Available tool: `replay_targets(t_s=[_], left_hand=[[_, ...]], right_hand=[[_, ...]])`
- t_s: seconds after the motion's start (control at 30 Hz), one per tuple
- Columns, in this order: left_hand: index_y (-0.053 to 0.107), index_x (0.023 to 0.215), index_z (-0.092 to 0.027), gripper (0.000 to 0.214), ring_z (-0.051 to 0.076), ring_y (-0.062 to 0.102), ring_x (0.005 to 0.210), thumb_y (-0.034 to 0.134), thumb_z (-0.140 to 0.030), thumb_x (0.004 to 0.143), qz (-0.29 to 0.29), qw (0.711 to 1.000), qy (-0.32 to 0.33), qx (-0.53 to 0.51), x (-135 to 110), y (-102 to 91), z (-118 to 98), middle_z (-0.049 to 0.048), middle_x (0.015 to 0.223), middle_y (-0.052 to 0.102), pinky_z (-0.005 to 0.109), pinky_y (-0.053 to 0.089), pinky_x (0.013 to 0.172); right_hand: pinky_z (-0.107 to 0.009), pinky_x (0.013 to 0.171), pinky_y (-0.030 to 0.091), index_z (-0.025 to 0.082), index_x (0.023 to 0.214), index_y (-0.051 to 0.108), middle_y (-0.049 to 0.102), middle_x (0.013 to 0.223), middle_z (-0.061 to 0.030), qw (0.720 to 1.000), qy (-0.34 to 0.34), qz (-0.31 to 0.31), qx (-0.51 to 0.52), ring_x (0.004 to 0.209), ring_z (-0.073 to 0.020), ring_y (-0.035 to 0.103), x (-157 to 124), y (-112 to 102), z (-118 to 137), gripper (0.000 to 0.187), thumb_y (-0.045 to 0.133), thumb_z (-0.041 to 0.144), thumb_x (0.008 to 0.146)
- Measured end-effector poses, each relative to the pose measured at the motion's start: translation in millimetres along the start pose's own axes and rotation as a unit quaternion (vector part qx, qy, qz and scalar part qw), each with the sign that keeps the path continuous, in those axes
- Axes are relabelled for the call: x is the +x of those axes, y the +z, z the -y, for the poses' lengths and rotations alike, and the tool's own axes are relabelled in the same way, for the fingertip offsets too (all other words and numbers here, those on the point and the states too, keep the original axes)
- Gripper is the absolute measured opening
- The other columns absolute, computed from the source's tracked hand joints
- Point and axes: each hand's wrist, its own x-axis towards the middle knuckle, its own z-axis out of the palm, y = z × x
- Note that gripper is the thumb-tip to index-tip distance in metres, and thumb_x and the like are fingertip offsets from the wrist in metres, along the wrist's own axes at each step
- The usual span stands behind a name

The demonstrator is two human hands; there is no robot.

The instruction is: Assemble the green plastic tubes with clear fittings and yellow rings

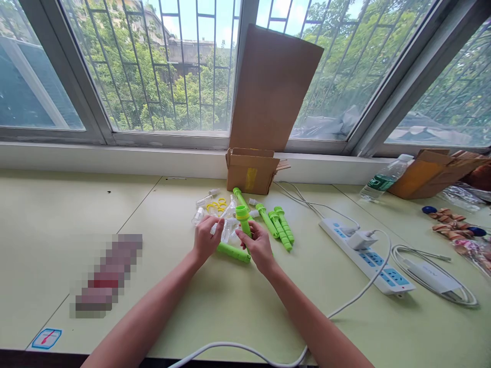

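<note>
Flat pale green tabletop [38,220] is open left of left grip [209,237]. Ahead: loose clear plastic pieces [198,215], then brown cardboard box [238,176] blocks. Right: bright green ribbed plastic tubes [281,232], then long white-and-blue power strip [351,246]. White cable [226,343] lies along near edge.

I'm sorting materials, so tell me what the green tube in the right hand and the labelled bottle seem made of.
Green tube: probably plastic, satin; even bright colour, moulded-looking rim.
Labelled bottle: likely clear, glossy plastic; see-through walls with highlights.
</note>
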Motion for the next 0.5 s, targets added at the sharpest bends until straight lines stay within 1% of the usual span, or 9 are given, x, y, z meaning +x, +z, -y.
replay_targets(t_s=[0.17, 0.33, 0.43, 0.5], left_hand=[[0.065, 0.079, -0.02, 0.024, 0.018, 0.06, 0.072, 0.048, -0.033, 0.089, 0.008, 0.999, 0.034, 0.013, -1.7, 1.7, -1.1, 0.0045, 0.072, 0.065, 0.029, 0.046, 0.066], [0.064, 0.079, -0.02, 0.023, 0.017, 0.06, 0.07, 0.048, -0.033, 0.089, 0.013, 0.998, 0.05, 0.02, -2.7, 2.7, -4.4, 0.004, 0.072, 0.065, 0.029, 0.047, 0.065], [0.063, 0.084, -0.019, 0.019, 0.019, 0.062, 0.076, 0.051, -0.033, 0.087, 0.014, 0.999, 0.053, 0.003, -3.5, 1.5, -8.1, 0.0052, 0.078, 0.066, 0.03, 0.048, 0.069], [0.062, 0.092, -0.019, 0.018, 0.02, 0.062, 0.083, 0.054, -0.034, 0.085, 0.018, 0.998, 0.059, -0.023, -4.7, 0.6, -11.4, 0.0066, 0.087, 0.067, 0.033, 0.05, 0.074]], right_hand=[[-0.025, 0.051, 0.041, 0.022, 0.088, 0.059, 0.057, 0.071, 0.0008, 0.996, -0.064, -0.041, -0.037, 0.057, -0.0124, 0.048, -0.2, -0.5, -0.2, 0.024, 0.071, 0.034, 0.071], [-0.026, 0.056, 0.041, 0.023, 0.089, 0.06, 0.058, 0.074, 0.0003, 0.986, -0.109, -0.066, -0.106, 0.061, -0.0145, 0.049, -1.7, -1.4, -3.0, 0.02, 0.068, 0.033, 0.074], [-0.028, 0.06, 0.041, 0.024, 0.089, 0.061, 0.059, 0.077, -0.0007, 0.968, -0.151, -0.084, -0.181, 0.063, -0.0163, 0.049, -2.2, -4.4, -4.7, 0.018, 0.067, 0.029, 0.073], [-0.03, 0.064, 0.042, 0.024, 0.089, 0.06, 0.06, 0.079, -0.0019, 0.946, -0.179, -0.091, -0.255, 0.067, -0.0182, 0.051, -2.4, -7.3, -5.9, 0.016, 0.064, 0.026, 0.074]])
